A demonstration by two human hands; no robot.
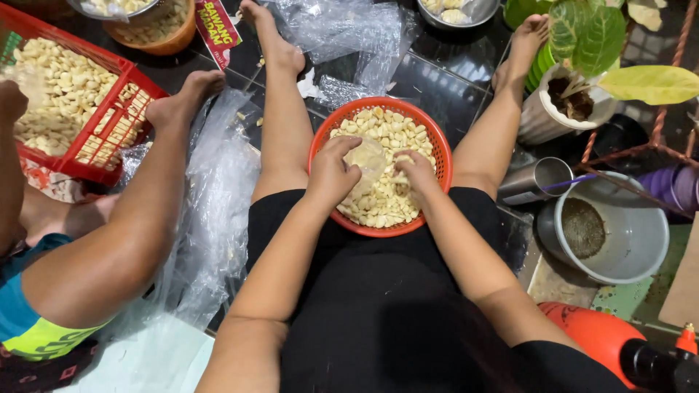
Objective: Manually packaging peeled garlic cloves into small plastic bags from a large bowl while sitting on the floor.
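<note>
A round orange basket [435, 138] of peeled pale garlic cloves [382, 127] rests between my outstretched legs on the dark tiled floor. My left hand [332, 173] and my right hand [418, 173] are both down in the cloves, together gripping a small clear plastic bag [368, 161] with cloves inside it. The left hand pinches the bag's left edge, the right hand its right edge.
Another person's leg [138, 218] lies at my left beside a red crate [109, 135] of cloves. Crumpled clear plastic [218, 204] covers the floor. A potted plant [575, 94], a steel cup [535, 180] and a grey bucket [641, 240] stand at the right.
</note>
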